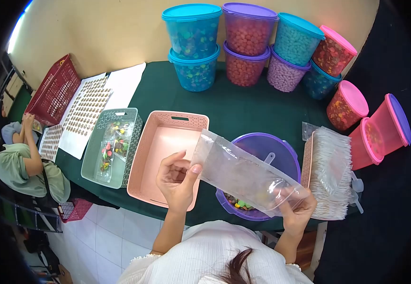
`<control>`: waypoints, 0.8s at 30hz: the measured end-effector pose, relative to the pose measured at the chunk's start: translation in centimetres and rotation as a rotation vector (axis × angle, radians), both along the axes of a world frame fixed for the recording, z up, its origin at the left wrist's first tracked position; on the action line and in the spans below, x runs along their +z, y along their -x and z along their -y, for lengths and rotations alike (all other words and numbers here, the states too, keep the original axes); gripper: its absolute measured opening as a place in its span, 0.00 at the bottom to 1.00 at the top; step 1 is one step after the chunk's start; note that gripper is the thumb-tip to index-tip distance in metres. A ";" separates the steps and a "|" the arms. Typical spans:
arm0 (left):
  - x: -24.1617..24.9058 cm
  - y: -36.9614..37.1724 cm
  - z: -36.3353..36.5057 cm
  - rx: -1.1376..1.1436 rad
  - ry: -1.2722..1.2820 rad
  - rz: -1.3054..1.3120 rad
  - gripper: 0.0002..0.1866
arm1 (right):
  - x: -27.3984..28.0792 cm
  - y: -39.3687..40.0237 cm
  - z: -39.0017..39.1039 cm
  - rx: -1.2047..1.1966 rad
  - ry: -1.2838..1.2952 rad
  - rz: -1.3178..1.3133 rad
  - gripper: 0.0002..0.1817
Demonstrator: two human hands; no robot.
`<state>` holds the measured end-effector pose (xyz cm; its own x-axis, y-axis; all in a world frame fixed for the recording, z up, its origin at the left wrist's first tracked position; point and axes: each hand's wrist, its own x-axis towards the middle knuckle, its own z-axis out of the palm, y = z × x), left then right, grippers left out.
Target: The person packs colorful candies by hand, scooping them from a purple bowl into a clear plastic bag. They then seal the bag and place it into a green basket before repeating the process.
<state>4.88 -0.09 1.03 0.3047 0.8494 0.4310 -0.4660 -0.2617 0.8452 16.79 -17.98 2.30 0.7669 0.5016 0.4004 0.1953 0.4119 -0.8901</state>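
Observation:
A clear plastic bag [243, 168] is stretched slantwise between my two hands, and I see nothing inside it. My left hand [177, 182] has its thumb at the bag's left edge, its fingers curled. At the lower right end, my right hand [296, 208] grips the bag, some fingers showing through the film. Beneath it stands a purple tub [288, 151] with colourful candies [238, 202] and a scoop [269, 158], partly hidden by the bag. Left of the tub is a pink basket [155, 156] with a bare bottom.
A green basket [88, 161] holds filled candy bags [113, 151]. To the right, a thick stack of flat bags [331, 175] lies beside white scoops [355, 189]. Lidded candy tubs [196, 71] line the back. Sticker sheets [89, 104], a red crate [54, 94] and another person [30, 165] are at left.

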 end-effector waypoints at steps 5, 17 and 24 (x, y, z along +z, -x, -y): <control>-0.3 0.2 -0.1 0.105 -0.141 -0.084 0.16 | -0.1 0.1 -0.2 -0.028 0.031 0.019 0.11; 0.1 0.2 0.4 0.028 -0.139 -0.290 0.14 | -1.2 -0.2 0.3 -0.007 0.116 0.059 0.12; -0.2 0.6 0.2 -0.060 -0.110 -0.192 0.16 | -1.0 -0.4 0.4 0.031 0.071 -0.034 0.10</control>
